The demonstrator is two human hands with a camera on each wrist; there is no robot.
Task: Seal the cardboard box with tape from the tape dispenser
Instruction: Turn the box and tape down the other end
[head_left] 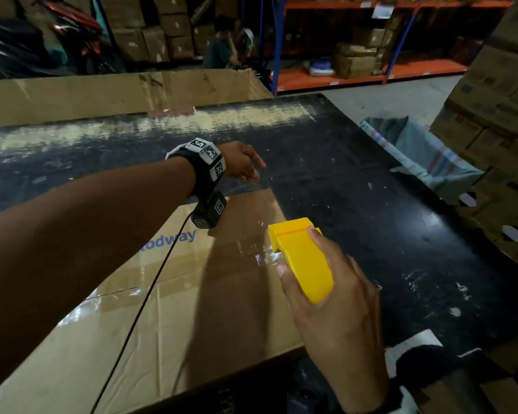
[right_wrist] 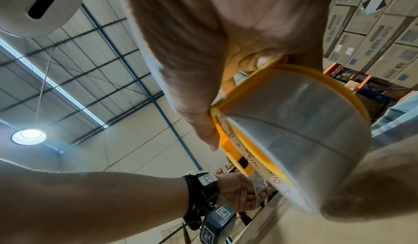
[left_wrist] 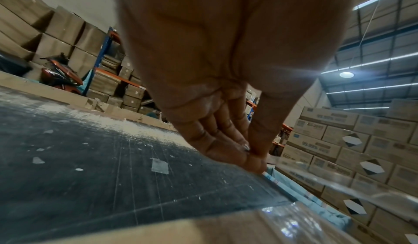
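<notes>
A large flat cardboard box [head_left: 174, 318] with blue lettering lies on the black table [head_left: 371, 180], and glossy clear tape runs along its top. My right hand [head_left: 329, 297] grips a yellow tape dispenser [head_left: 304, 258] just above the box's right part. The clear roll [right_wrist: 294, 131] shows from below in the right wrist view. A strip of clear tape [left_wrist: 339, 181] stretches from the dispenser to my left hand [head_left: 243, 162] at the box's far corner. There the thumb and fingertips [left_wrist: 253, 156] pinch the tape's end.
A blue-and-white sack [head_left: 416, 150] hangs open off the table's right edge. Stacked cartons [head_left: 497, 130] rise at the right. A cardboard sheet [head_left: 102, 94] stands along the far edge. Orange-and-blue shelving [head_left: 356, 40] and a seated person [head_left: 222, 46] are behind.
</notes>
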